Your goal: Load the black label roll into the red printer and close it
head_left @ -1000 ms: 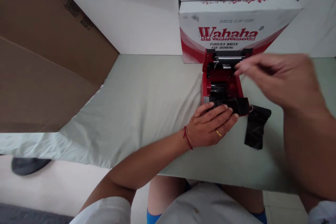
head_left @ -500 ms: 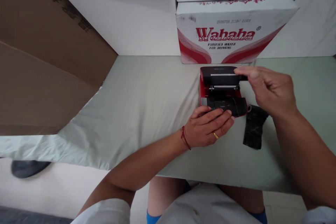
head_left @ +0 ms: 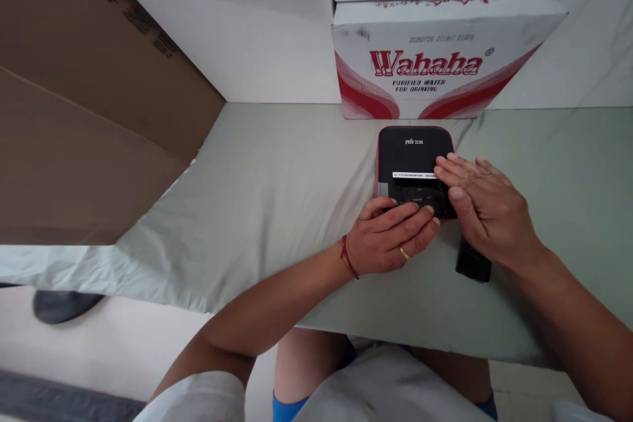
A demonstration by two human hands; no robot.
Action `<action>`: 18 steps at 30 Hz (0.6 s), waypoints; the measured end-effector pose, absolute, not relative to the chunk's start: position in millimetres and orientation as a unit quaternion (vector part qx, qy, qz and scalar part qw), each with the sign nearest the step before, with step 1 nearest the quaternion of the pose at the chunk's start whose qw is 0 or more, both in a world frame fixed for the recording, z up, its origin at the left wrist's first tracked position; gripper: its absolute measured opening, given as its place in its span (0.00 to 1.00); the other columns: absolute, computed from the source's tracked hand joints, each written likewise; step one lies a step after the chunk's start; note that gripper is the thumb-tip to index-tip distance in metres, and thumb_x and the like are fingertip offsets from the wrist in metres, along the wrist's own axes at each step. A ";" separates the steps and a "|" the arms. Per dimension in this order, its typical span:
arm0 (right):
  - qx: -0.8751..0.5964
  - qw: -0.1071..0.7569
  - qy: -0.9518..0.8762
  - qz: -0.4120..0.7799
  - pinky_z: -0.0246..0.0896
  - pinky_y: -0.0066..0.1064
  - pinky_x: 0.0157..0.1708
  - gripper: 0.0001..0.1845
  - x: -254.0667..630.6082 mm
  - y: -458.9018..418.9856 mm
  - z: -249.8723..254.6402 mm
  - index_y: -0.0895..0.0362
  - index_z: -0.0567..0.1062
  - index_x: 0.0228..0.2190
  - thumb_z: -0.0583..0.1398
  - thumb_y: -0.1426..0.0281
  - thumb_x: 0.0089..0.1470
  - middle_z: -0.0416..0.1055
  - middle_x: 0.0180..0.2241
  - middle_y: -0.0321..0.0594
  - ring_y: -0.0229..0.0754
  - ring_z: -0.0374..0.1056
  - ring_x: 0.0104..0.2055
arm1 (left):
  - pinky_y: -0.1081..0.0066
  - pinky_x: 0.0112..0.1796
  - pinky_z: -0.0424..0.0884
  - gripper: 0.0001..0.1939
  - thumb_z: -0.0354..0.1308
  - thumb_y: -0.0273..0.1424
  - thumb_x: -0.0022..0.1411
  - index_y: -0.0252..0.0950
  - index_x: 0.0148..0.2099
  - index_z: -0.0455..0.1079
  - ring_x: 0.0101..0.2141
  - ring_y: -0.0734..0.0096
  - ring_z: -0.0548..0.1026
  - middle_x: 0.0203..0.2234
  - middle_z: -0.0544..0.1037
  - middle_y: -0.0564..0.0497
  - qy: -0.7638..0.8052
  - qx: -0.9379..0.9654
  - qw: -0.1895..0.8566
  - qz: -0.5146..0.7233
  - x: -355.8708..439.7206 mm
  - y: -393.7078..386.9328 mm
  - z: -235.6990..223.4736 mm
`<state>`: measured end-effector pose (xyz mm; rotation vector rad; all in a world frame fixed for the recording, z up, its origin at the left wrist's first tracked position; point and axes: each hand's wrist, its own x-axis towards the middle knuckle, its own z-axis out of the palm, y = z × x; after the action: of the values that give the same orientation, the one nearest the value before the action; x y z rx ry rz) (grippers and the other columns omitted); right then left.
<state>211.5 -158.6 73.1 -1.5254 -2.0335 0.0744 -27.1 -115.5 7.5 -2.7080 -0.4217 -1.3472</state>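
A small black and red printer [head_left: 413,155] sits on the pale green cloth of the table [head_left: 277,191], its black lid down. My left hand [head_left: 393,237] rests against the printer's near edge, fingers laid together along it, a gold ring on one finger and a red cord at the wrist. My right hand [head_left: 482,208] lies flat with fingers stretched out on the lid's right side. A black roll or pouch [head_left: 473,265] lies on the cloth under my right palm, mostly hidden.
A white and red "Wahaha" carton [head_left: 435,53] stands just behind the printer, with plain white boxes [head_left: 237,33] stacked beside and above it. A large brown cardboard box [head_left: 84,99] fills the left. A dark shoe [head_left: 62,303] shows on the floor.
The printer's lid stood open showing the red inside; my right hand swung it down and now presses flat on the closed lid. My left hand has stayed at the near edge.
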 end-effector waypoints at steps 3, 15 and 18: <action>-0.572 0.300 -0.763 0.014 0.60 0.61 0.77 0.25 208.9 -160.2 69.4 0.48 0.79 0.66 0.52 0.65 0.78 0.76 0.69 0.44 0.54 0.70 0.74 | 0.64 0.65 0.68 0.26 0.62 0.29 0.75 0.48 0.72 0.70 0.60 0.69 0.83 0.58 0.89 0.52 -0.139 -0.890 0.037 -0.432 -28.9 -115.0 3.8; -0.563 0.359 -0.744 -0.026 0.58 0.59 0.76 0.22 201.2 -159.5 58.7 0.50 0.85 0.57 0.53 0.64 0.76 0.83 0.62 0.45 0.53 0.77 0.69 | 0.53 0.62 0.73 0.28 0.57 0.44 0.79 0.45 0.75 0.61 0.62 0.56 0.79 0.63 0.79 0.41 -0.246 -0.775 -0.105 -0.573 -33.3 -95.7 10.5; -0.515 0.382 -0.767 -0.020 0.58 0.62 0.76 0.20 196.8 -168.5 58.4 0.45 0.87 0.51 0.55 0.64 0.74 0.86 0.58 0.40 0.53 0.81 0.63 | 0.50 0.66 0.72 0.31 0.58 0.52 0.77 0.49 0.75 0.60 0.69 0.53 0.72 0.70 0.72 0.42 -0.335 -0.718 -0.279 -0.542 -41.4 -70.7 -8.6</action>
<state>196.8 -168.5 58.4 -1.3136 -1.9560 -0.0520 -41.4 -70.7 -8.6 -2.7719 -1.2950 -2.0949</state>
